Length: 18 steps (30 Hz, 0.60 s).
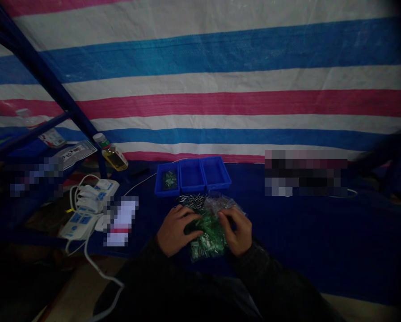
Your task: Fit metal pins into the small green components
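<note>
Green packets (208, 237), shiny like clear plastic with small green pieces inside, lie heaped between my hands. My left hand (178, 229) rests at the heap's left side, its thumb and fingers apart and nothing gripped. On the other side, my right hand (238, 230) is curled, thumb and index finger drawn together at the heap's upper right edge; what sits between the tips is hidden. Just beyond them is a crumpled clear plastic bag (222, 202). Thin silvery metal pieces (193, 201), like pins or screws, are piled left of that bag.
Three joined blue trays (192, 190) stand behind the pile, the left one containing a small packet (170, 180). To the left are a phone (121, 223), power strips (81, 223) with cables, and a bottle (115, 156). A striped sheet (220, 103) hangs behind the blue table (307, 241).
</note>
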Each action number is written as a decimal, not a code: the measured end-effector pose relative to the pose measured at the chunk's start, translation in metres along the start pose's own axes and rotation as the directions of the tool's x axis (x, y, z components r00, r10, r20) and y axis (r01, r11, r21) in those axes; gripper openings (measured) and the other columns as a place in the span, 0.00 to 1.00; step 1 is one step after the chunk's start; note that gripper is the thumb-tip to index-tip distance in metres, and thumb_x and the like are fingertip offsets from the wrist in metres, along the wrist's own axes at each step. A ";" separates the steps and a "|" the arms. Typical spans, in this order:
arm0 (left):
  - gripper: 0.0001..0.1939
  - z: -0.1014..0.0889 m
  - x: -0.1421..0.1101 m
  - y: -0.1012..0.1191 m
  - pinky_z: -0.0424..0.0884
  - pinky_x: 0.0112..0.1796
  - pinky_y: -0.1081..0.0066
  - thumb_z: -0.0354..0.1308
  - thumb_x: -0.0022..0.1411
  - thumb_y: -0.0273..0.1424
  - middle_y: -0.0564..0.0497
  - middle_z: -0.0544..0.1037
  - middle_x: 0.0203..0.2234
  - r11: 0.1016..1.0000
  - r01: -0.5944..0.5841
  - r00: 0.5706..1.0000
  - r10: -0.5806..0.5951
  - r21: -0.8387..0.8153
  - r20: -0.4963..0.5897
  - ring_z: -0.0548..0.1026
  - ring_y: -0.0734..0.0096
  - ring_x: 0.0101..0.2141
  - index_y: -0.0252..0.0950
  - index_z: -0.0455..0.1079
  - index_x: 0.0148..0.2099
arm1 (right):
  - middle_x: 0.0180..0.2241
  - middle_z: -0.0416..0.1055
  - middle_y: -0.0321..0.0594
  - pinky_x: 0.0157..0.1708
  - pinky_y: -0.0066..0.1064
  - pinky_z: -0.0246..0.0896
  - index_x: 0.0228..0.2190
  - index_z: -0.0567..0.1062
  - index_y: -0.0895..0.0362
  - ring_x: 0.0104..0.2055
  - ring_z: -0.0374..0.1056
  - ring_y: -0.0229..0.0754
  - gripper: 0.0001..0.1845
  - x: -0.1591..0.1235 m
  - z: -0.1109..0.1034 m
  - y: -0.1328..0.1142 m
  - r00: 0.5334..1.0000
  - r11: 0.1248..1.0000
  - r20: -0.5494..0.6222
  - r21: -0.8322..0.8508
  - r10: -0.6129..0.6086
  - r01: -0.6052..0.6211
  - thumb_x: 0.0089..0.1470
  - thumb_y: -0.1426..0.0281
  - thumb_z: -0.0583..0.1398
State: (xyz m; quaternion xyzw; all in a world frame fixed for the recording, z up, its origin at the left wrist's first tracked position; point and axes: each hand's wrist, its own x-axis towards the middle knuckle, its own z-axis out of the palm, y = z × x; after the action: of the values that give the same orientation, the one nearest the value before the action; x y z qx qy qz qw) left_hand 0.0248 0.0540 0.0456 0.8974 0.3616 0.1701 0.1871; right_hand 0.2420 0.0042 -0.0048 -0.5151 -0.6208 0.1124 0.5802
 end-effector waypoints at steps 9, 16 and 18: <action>0.09 0.010 0.017 0.016 0.64 0.46 0.59 0.65 0.65 0.39 0.51 0.80 0.39 0.998 0.028 0.999 -0.026 0.059 -0.032 0.73 0.60 0.45 0.41 0.76 0.44 | 0.26 0.69 0.37 0.30 0.33 0.59 0.32 0.75 0.56 0.28 0.65 0.40 0.07 0.002 0.000 -0.004 1.000 1.000 0.010 0.010 0.008 -0.008 0.64 0.72 0.59; 0.25 0.002 -0.011 0.025 0.63 0.46 0.59 0.74 0.47 0.51 0.50 0.76 0.39 0.996 -0.081 0.996 0.081 0.021 0.041 0.70 0.58 0.43 0.39 0.71 0.36 | 0.26 0.69 0.36 0.29 0.32 0.58 0.33 0.75 0.56 0.27 0.64 0.40 0.06 0.002 0.000 -0.003 1.000 1.000 0.008 0.016 -0.006 0.006 0.64 0.73 0.59; 0.25 0.003 -0.020 0.025 0.62 0.46 0.59 0.76 0.45 0.47 0.51 0.75 0.39 0.996 -0.067 0.996 0.062 0.063 0.069 0.70 0.58 0.44 0.40 0.71 0.37 | 0.26 0.69 0.37 0.30 0.33 0.58 0.33 0.75 0.56 0.27 0.64 0.40 0.06 0.002 0.000 -0.003 1.000 1.000 0.011 0.021 -0.008 0.007 0.64 0.73 0.60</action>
State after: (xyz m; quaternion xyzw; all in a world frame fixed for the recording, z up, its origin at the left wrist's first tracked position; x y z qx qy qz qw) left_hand 0.0272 0.0225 0.0514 0.9194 0.3313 0.1342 0.1640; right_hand 0.2412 0.0044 -0.0017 -0.5060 -0.6247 0.1196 0.5826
